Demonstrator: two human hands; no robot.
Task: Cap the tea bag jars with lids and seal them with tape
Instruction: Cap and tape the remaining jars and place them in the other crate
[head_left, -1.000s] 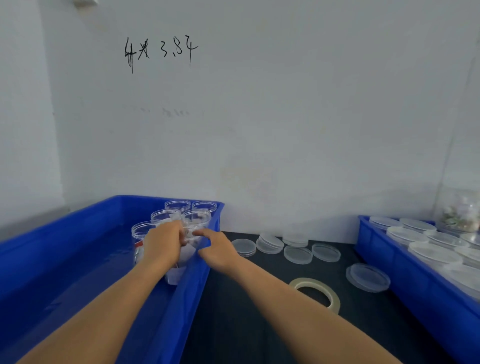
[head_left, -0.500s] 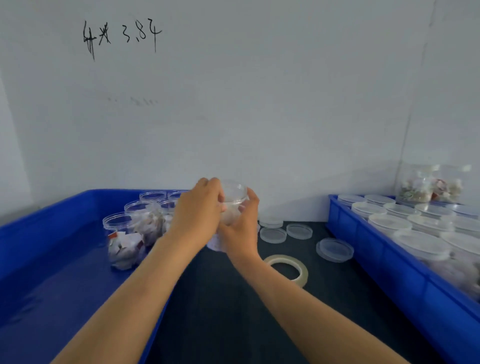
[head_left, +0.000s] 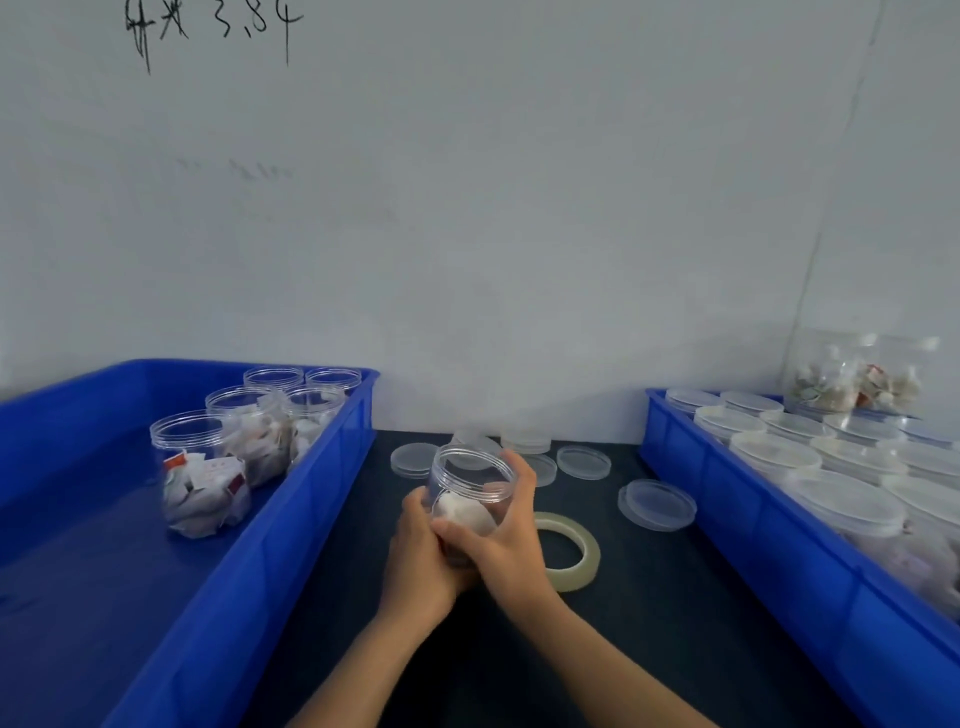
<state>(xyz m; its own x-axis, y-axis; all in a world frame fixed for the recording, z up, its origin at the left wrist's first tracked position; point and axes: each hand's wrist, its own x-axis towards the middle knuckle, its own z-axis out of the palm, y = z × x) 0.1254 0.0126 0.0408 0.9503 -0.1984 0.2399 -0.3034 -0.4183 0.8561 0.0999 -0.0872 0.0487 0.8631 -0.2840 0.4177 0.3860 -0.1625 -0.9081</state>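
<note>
Jar (head_left: 470, 486): clear, uncapped, tea bags inside; held above the dark worktop (head_left: 597, 644), between the two blue bins.
Left hand (head_left: 418, 553): fingers curled round the jar's lower left side, gripping it.
Right hand (head_left: 506, 535): fingers wrapped round the jar's right side and front, thumb across the lower wall; also gripping.
Tape (head_left: 569, 551): pale roll lying flat on the worktop, just right of the right hand, partly hidden by it.
Lids (head_left: 656, 504): clear discs loose on the worktop beyond the jar, some stacked; one lies apart to the right, near the right bin.
Left bin (head_left: 332, 467): five open jars (head_left: 202, 473) of tea bags clustered at its far right corner.
Right bin (head_left: 727, 525): packed with capped jars (head_left: 847, 501), lids up; two more jars stand at its far end.
Wall (head_left: 467, 208): white, black handwriting top left.
</note>
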